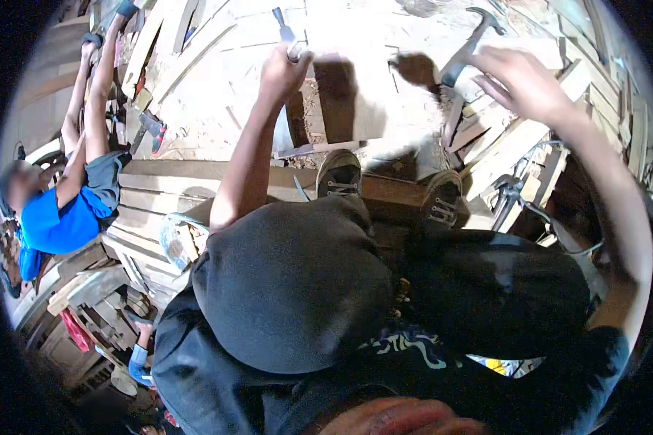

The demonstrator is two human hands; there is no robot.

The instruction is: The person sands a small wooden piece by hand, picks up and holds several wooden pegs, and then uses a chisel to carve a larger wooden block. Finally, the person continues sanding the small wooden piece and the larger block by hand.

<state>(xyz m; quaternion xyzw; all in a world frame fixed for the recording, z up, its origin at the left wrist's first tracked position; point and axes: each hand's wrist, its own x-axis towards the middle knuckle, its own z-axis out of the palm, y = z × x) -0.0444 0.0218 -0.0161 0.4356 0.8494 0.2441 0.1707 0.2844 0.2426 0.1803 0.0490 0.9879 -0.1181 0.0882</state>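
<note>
My left hand [285, 71] is closed in a fist around a narrow chisel-like tool [286, 30], whose dark end points away from me above the brightly lit wood. Glare hides its exact kind. At the upper right my right hand [521, 81] is slightly blurred, with thumb and fingers apart. Its fingertips overlap the handle of a claw hammer [473, 45], but the handle does not run through the palm. The hammer's head points away. Beneath both hands lies a pale wooden surface [384, 32], washed out by light.
My shoes [339, 174] rest by a wooden beam [392, 190]. Wood offcuts [500, 145] lie at the right, near a metal tool [510, 190] with a cord. Another person in a blue shirt [62, 221] sits at the left. A clear round container [181, 239] stands beside my leg.
</note>
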